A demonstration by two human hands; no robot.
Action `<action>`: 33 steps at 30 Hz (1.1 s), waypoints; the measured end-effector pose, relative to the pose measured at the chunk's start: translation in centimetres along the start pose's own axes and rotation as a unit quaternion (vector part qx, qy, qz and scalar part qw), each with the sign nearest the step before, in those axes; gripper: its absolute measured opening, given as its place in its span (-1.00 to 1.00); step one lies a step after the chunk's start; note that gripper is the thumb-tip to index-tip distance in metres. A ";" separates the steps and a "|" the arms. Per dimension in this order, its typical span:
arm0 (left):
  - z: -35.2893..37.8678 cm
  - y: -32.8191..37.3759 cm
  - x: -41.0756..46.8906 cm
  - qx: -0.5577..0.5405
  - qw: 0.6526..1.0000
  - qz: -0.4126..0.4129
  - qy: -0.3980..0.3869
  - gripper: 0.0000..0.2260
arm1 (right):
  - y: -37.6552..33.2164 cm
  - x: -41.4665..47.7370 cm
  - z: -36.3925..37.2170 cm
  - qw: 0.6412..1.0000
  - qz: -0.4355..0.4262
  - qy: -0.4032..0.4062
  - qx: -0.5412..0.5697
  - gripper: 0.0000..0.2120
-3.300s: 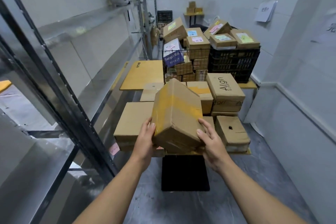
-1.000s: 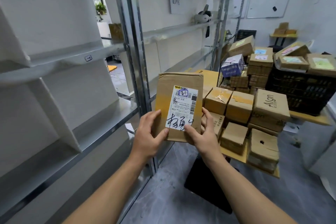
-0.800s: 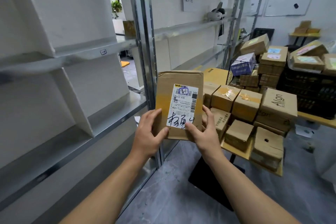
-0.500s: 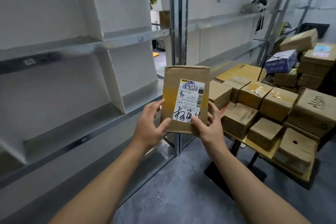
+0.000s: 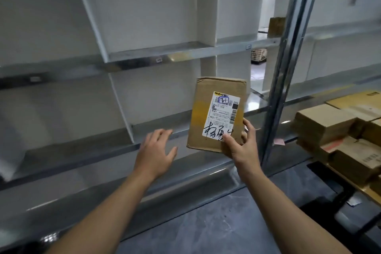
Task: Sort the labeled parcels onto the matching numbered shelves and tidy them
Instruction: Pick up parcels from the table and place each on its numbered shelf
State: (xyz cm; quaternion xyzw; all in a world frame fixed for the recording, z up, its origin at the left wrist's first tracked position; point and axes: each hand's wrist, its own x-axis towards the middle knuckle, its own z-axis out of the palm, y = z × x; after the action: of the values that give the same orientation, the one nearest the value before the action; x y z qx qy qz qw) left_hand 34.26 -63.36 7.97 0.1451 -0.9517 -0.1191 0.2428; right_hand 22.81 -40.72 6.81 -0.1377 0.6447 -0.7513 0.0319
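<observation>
A flat brown cardboard parcel (image 5: 204, 109) stands upright in the air before the metal shelving. Its white shipping label (image 5: 223, 115) faces me, with black handwriting across the bottom and a small boxed mark at the top. My right hand (image 5: 240, 146) grips the parcel's lower right corner, thumb on the label. My left hand (image 5: 157, 150) is off the parcel, fingers spread, hovering just left of it near the front edge of a shelf (image 5: 82, 156). Small tags (image 5: 158, 60) sit on the front lip of the shelf above; their numbers are unreadable.
White slanted dividers (image 5: 120, 109) split the shelves into bays. A steel upright (image 5: 278, 97) stands right of the parcel. Several stacked cardboard boxes (image 5: 329, 126) lie on a low platform at the right. Grey floor runs below.
My left hand has let go of the parcel and opened beside it. The view has swung left toward the shelf bays, and the box pile has slid to the right edge.
</observation>
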 end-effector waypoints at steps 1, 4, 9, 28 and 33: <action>-1.4 -1.8 -0.9 0.028 0.999 -0.018 -0.003 -0.51 | -0.1 -0.6 2.0 1.000 0.002 -0.016 0.008 -0.38; -5.8 -6.6 -3.8 0.088 0.994 -0.067 -0.008 -0.50 | -0.3 -2.6 7.8 0.997 0.011 -0.072 0.031 -0.37; -12.8 -13.5 -8.7 0.164 0.977 -0.137 -0.014 -0.49 | -0.3 -6.6 16.6 0.989 0.015 -0.142 0.048 -0.33; -26.6 -25.2 -18.3 0.228 0.936 -0.252 0.091 -0.55 | -5.0 -13.1 37.8 0.950 -0.070 -0.291 0.088 -0.31; -29.6 -28.4 -14.9 0.243 0.932 -0.242 0.116 -0.53 | -8.4 -9.9 44.2 0.936 -0.119 -0.310 0.113 -0.33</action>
State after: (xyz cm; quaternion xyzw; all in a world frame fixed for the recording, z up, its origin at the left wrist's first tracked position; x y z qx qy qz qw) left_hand 67.70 -89.37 18.38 0.4389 -0.8526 0.0785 0.2724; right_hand 44.35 -79.56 19.15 -0.4352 0.4921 -0.7376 0.1564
